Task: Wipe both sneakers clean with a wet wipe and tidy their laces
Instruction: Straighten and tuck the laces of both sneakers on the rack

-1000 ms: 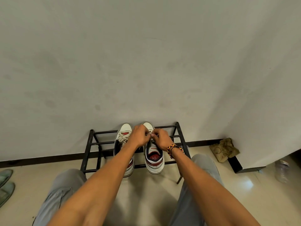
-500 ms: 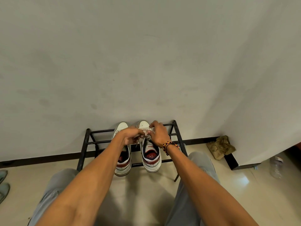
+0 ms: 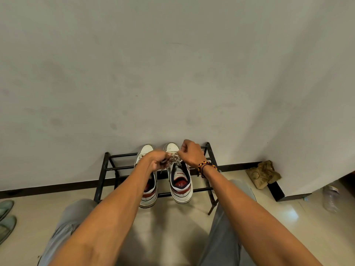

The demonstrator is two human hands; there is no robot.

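Two white sneakers with red and navy trim stand side by side on a low black metal rack (image 3: 113, 167), toes to the wall. My left hand (image 3: 156, 161) lies over the left sneaker (image 3: 148, 196) and pinches a lace end of the right sneaker (image 3: 181, 186). My right hand (image 3: 191, 153), with a beaded bracelet on the wrist, pinches the other part of that sneaker's off-white laces (image 3: 174, 157). Both hands meet over its lace area. No wet wipe is in view.
The rack stands against a pale wall. A crumpled brown cloth (image 3: 263, 174) lies at the wall corner on the right, a clear plastic bottle (image 3: 330, 198) beyond it. Green slippers (image 3: 6, 217) sit at the left edge. My grey-trousered knees frame the floor below.
Both hands have stayed on the right sneaker's laces, working them; the right hand has risen a little toward the toe, and the left hand has drawn back over the left sneaker.
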